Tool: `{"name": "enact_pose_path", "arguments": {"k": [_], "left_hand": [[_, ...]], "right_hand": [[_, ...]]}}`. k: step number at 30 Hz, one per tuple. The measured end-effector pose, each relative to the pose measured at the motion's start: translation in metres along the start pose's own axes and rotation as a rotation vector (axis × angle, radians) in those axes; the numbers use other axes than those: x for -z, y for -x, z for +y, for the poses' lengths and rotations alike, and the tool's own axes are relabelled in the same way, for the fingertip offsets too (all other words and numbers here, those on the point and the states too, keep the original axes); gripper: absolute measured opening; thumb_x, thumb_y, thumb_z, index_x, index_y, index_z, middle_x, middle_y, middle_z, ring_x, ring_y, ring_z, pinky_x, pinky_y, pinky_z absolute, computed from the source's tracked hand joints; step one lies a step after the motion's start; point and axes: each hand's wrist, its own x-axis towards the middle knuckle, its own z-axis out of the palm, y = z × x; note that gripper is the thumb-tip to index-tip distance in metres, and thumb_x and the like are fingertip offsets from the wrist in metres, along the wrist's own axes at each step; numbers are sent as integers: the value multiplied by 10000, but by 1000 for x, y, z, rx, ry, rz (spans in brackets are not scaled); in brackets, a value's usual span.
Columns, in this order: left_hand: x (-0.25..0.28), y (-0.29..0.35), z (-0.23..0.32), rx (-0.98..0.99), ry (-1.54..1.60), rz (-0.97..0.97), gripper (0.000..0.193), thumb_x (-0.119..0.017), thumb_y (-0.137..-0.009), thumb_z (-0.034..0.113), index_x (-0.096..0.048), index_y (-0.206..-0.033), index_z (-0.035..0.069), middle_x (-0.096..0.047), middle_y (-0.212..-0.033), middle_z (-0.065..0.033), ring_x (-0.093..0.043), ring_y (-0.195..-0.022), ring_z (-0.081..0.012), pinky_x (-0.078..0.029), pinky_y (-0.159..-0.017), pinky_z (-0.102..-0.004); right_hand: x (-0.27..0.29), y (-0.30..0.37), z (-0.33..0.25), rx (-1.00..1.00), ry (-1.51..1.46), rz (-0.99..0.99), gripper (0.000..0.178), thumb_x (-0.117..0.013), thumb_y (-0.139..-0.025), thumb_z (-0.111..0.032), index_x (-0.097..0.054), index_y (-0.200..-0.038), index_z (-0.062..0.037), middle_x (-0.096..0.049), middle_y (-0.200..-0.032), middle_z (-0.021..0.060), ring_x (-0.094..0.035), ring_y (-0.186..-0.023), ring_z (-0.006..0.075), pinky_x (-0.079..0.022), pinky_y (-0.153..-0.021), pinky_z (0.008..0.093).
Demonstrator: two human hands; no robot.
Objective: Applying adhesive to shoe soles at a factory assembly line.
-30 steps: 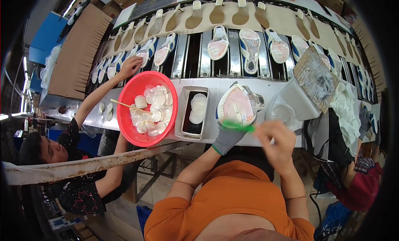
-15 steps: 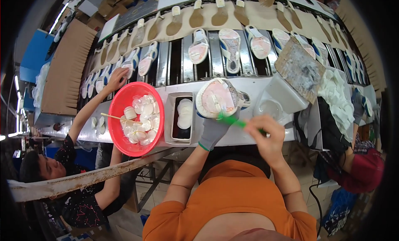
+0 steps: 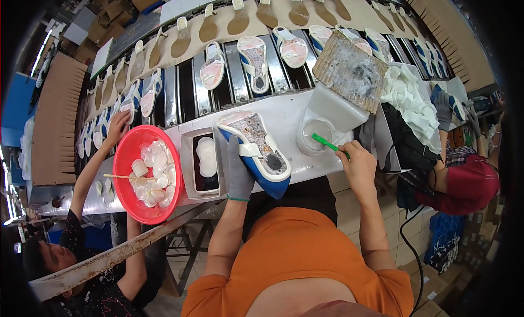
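My left hand [image 3: 240, 172], in a grey glove, is closed around a blue wedge sandal [image 3: 256, 145] with white straps and a white rim. Its mottled grey footbed faces up, and its heel, with a dark round patch, points toward me. My bare right hand [image 3: 358, 167] pinches a slim green-handled brush [image 3: 326, 143]. The brush's tip reaches into a round clear cup [image 3: 312, 146] on the white bench, and its bristles cannot be made out. Sandal and brush are apart.
A red basin [image 3: 121, 178] of white round pads and a white box [image 3: 188, 172] with similar pads stand left. Beyond runs a conveyor [image 3: 188, 90] carrying sandals and soles. A stained board [image 3: 349, 66] leans behind the cup. A co-worker's hand [image 3: 117, 126] touches sandals at left.
The brush has left the sandal and moved to the clear cup. My left hand has turned the sandal so its heel faces me. The whole view has swung, shifting the bench leftward.
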Motion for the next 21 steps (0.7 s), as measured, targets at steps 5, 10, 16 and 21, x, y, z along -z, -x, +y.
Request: {"name": "enact_pose_path", "arguments": {"k": [5,10,16,21], "left_hand": [[41,-4,-8,289,234,-41,554,-488,-946,472,-469,-1310,54,-585,-1211,-117,-611,-1026,-213,-509,-886,-339],[15,11,13,229,175,-89,594,-477,-944,494,-452,-1333,45,-580,-1223,-122,-617,-1014,-209,-519,-876,-333],[-11,23,24,259,27,-188,742,-524,-879,553,-412,-1345,-14,-573,-1210,-168,-628,-1008,-223,-534,-853,-336],[-16,21,26,124,-180,-354,753,-576,-849,488,-373,-1358,-29,-565,-1213,-170,-627,-1009,-218,-530,-855,-334]], "right_hand": [[1,-8,-4,23,21,-33,129,-695,-796,-191,-684,-844,-71,-621,-804,86,-621,-724,312,-465,-626,401],[1,-16,46,-54,-484,-306,185,-739,-769,-168,-698,-769,13,-608,-588,38,-480,-509,93,-357,-481,286],[43,-29,15,-95,-974,-530,99,-727,-766,-59,-700,-770,36,-617,-673,33,-504,-542,64,-367,-494,232],[54,-56,-49,361,-871,-189,103,-738,-756,-19,-699,-838,30,-636,-767,61,-570,-664,96,-416,-557,233]]}}
